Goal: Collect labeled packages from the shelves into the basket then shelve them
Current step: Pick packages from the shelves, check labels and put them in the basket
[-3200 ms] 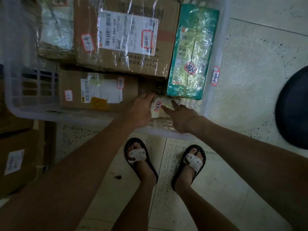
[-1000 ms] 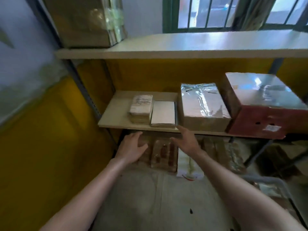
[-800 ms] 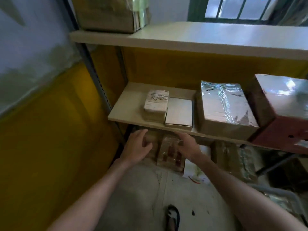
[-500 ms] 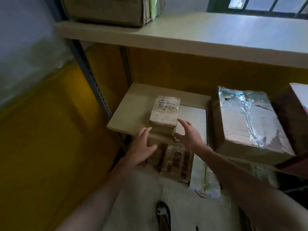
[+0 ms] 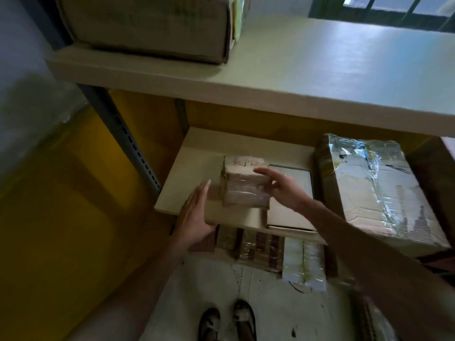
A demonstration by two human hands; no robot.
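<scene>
A small tape-wrapped package [image 5: 246, 190] with handwriting on top sits on a flat brown box [image 5: 234, 216] at the front left of the middle shelf [image 5: 197, 163]. My left hand [image 5: 197, 217] lies flat against the left side of the brown box, fingers straight. My right hand [image 5: 285, 190] touches the small package's right side, with straight fingers reaching over its top. The brown box juts past the shelf's front edge. The basket is out of sight.
A flat white box [image 5: 290, 210] and a silver-wrapped carton [image 5: 369, 188] lie to the right. A large carton [image 5: 147, 23] stands on the upper shelf [image 5: 320, 70]. Taped packages [image 5: 261, 249] and a white packet [image 5: 305, 264] sit under the shelf. A steel post [image 5: 128, 134] borders the left.
I turned from the basket to the shelf. Both hands rose from below the shelf edge to either side of the small package and brown box, which now stick out further forward.
</scene>
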